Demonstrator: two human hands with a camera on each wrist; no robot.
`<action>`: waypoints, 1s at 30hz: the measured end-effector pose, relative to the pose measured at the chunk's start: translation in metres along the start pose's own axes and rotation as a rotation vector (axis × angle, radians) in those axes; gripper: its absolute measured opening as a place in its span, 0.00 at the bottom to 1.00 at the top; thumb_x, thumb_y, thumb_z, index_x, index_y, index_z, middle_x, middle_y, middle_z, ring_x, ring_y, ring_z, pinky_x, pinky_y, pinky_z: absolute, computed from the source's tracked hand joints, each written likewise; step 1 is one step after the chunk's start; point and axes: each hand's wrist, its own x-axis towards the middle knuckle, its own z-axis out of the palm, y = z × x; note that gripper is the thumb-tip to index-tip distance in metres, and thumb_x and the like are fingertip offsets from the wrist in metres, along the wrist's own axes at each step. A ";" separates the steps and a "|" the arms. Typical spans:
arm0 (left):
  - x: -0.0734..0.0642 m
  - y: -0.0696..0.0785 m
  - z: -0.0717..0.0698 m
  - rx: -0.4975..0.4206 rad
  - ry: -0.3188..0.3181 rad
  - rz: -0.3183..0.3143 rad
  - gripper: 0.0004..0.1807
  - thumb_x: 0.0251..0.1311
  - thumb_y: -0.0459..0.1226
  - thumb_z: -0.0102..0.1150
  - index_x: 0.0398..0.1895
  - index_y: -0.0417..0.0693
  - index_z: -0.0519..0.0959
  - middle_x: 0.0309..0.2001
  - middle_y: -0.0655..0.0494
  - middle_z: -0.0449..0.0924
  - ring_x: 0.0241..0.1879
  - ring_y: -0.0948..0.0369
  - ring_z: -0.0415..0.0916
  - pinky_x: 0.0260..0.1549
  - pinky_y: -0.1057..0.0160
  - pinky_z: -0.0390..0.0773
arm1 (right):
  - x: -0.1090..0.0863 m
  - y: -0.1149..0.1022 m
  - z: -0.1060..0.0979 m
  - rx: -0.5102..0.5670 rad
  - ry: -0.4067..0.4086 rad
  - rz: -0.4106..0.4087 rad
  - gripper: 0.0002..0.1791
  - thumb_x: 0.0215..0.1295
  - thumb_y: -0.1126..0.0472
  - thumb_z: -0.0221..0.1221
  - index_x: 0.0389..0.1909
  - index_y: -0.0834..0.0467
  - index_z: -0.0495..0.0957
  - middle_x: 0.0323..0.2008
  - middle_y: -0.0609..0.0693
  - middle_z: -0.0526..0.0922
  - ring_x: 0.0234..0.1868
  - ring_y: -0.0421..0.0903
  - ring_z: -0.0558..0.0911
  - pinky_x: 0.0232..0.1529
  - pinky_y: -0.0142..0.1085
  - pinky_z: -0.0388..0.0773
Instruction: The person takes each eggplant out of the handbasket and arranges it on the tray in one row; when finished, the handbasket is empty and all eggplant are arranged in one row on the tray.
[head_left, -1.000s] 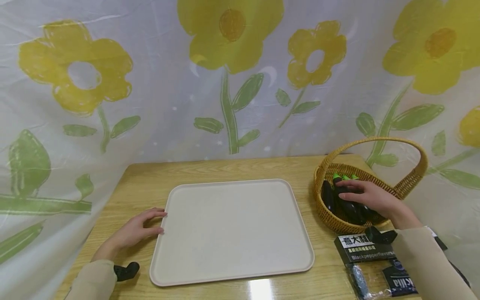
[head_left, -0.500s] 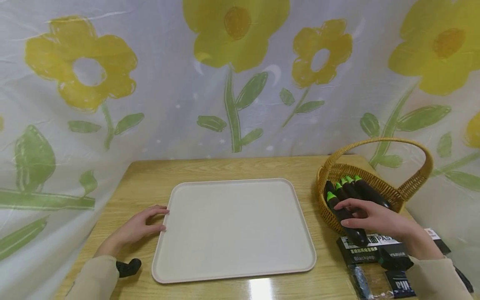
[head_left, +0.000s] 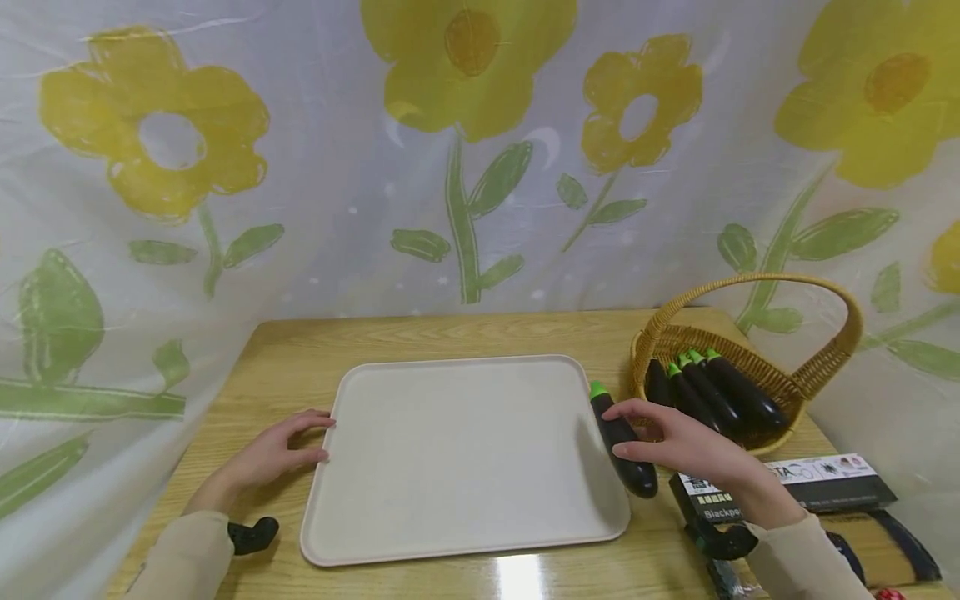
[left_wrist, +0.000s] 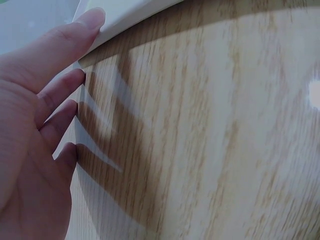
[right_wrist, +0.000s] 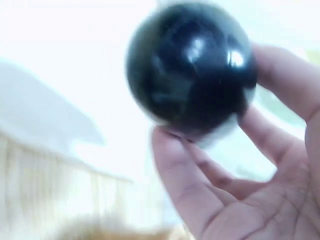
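Note:
My right hand (head_left: 678,437) grips a dark, glossy eggplant (head_left: 617,440) with a bright green top, above the right edge of the white tray (head_left: 465,458). Its rounded end faces the camera in the right wrist view, with thumb and fingers around the dark body (right_wrist: 192,70). My left hand (head_left: 273,454) touches the tray's left edge with relaxed fingers. In the left wrist view the thumb (left_wrist: 90,22) lies at the tray rim and the other fingers are over the wooden table (left_wrist: 210,130).
A wicker basket (head_left: 832,358) with a tall handle stands at the right and holds several more eggplants (head_left: 716,392). In front of it lie a black pasta box (head_left: 847,483) and other packages (head_left: 873,546), partly behind the right arm. A flowered curtain (head_left: 322,167) hangs behind the table.
My right hand has lifted one eggplant out of the basket and carried it left to the tray's right edge. The left hand has stayed at the tray.

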 end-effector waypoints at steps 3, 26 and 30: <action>-0.002 0.001 -0.002 -0.003 0.002 -0.005 0.28 0.60 0.45 0.66 0.62 0.45 0.74 0.68 0.38 0.64 0.70 0.32 0.48 0.61 0.27 0.49 | 0.019 -0.004 0.018 0.103 0.005 -0.001 0.25 0.65 0.52 0.64 0.60 0.54 0.72 0.59 0.58 0.74 0.56 0.54 0.78 0.49 0.44 0.78; 0.001 -0.004 -0.001 -0.017 -0.009 0.006 0.29 0.59 0.45 0.67 0.62 0.45 0.74 0.68 0.38 0.64 0.69 0.35 0.53 0.62 0.31 0.53 | 0.176 -0.055 0.148 -0.046 -0.065 -0.103 0.24 0.63 0.55 0.65 0.59 0.55 0.76 0.56 0.55 0.76 0.49 0.49 0.79 0.47 0.40 0.78; 0.000 0.001 -0.001 -0.001 -0.004 0.001 0.29 0.59 0.46 0.67 0.61 0.45 0.74 0.68 0.38 0.65 0.69 0.35 0.54 0.62 0.31 0.53 | 0.194 -0.067 0.157 -0.132 -0.068 -0.131 0.25 0.65 0.54 0.63 0.62 0.55 0.75 0.54 0.56 0.77 0.47 0.46 0.76 0.48 0.37 0.75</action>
